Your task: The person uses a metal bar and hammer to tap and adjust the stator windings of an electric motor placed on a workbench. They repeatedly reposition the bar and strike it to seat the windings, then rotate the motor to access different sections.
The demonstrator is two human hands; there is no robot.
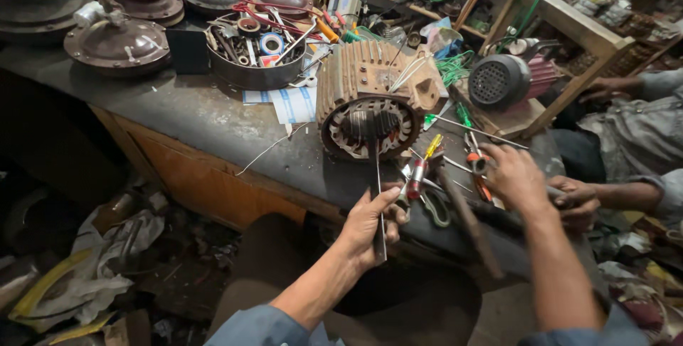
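Left hand closed around long flat dark metal bar reaching into ribbed brown motor stator housing; right hand loosely curled over scattered tools, grip unclear.

Rust-brown ribbed motor housing

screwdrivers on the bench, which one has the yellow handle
The yellow-handled screwdriver just right of the finned motor housing; the others nearby have green, red or orange handles.

Head cam, one view: looks down and fwd, close over the workbench edge.
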